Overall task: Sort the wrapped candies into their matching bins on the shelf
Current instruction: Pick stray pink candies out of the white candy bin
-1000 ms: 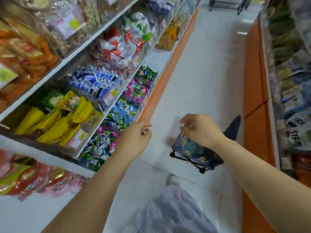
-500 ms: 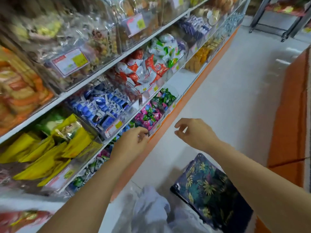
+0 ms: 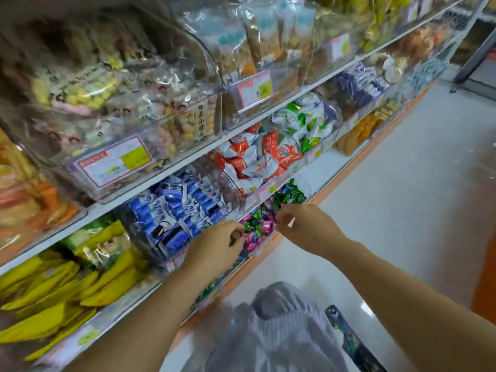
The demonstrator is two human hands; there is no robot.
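Observation:
On the lowest shelf, a clear bin [image 3: 261, 248] holds pink wrapped candies [image 3: 256, 234] with some green ones mixed in. The bin [image 3: 308, 187] to its right holds green wrapped candies [image 3: 291, 194]. My left hand [image 3: 214, 251] reaches the pink bin's left edge and pinches a small green-wrapped candy [image 3: 233, 240] in its fingertips. My right hand [image 3: 306, 228] hovers over the same bin's right side, its curled thumb and forefinger pinching a dark green candy [image 3: 274, 209]; blur hides the grip's detail.
Blue packets [image 3: 182, 210] fill the bin left of the pink one, with yellow bags [image 3: 67, 285] further left. Red-and-white packs [image 3: 257, 159] sit on the shelf above. My knee in grey cloth [image 3: 273, 326] and a dark floral bag [image 3: 351, 342] are below, on the white floor [image 3: 389, 210].
Both hands have moved up and forward from beside the floral bag to the pink candy bin. The view has swung from the floor towards the shelf.

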